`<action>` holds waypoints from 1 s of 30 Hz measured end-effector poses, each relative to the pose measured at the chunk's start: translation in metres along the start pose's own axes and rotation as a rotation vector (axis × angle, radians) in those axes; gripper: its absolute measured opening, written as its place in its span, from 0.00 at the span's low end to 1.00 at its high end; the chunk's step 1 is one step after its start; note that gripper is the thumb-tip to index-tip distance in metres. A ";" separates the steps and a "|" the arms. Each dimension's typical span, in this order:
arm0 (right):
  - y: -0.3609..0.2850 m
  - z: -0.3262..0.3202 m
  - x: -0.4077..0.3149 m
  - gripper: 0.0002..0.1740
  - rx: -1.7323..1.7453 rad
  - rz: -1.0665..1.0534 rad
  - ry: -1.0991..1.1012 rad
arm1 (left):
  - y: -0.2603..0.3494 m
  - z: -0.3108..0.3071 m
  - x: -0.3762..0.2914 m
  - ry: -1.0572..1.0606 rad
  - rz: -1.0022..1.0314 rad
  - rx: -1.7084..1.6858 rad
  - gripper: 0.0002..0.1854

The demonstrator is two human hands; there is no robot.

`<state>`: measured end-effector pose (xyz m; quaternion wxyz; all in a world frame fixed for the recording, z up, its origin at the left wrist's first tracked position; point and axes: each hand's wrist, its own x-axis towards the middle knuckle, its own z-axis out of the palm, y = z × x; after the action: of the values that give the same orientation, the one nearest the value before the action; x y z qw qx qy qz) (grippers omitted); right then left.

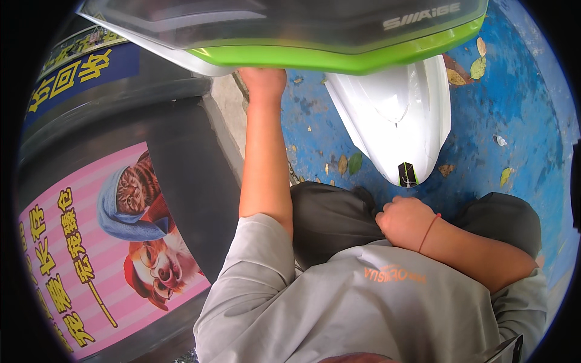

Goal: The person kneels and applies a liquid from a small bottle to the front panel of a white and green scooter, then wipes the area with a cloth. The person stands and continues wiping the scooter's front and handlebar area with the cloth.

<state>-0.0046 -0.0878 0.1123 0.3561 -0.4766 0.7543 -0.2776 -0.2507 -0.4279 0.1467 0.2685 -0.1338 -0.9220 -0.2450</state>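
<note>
My left hand (263, 84) reaches up to the lower edge of a glossy vehicle front panel, probably a scooter's. Its fingers disappear behind the panel's bright green trim (336, 63), so their grip is hidden. Above the trim, a smoky dark transparent cover (290, 27) bears lettering. A white front mudguard (390, 104) juts out below, with a black and green emblem (407, 174) at its rounded tip. Just short of that tip is my right hand (406, 222), fingers curled in, between my knees. Nothing shows in it, and a thin red cord (429, 233) circles the wrist.
On the left stands a dark panel (195, 149) with a pink poster (91, 190) of a cat and a dog, bearing writing. A blue sign (127, 63) is above it. Leaves (355, 163) and a small clear plastic piece (500, 140) lie on the blue ground (513, 100).
</note>
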 end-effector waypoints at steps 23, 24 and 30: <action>-0.009 0.008 -0.002 0.09 -0.038 0.036 0.013 | -0.004 -0.014 -0.009 0.089 0.034 -0.139 0.26; -0.010 0.008 -0.002 0.09 -0.035 0.028 0.023 | -0.003 -0.013 -0.009 0.107 0.042 -0.137 0.25; -0.013 0.010 -0.008 0.10 -0.008 0.023 0.020 | 0.004 0.002 -0.012 0.225 0.040 -0.146 0.24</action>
<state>0.0125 -0.0863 0.1192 0.3501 -0.4664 0.7644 -0.2751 -0.2400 -0.4248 0.1399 0.3645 -0.1433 -0.8629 -0.3193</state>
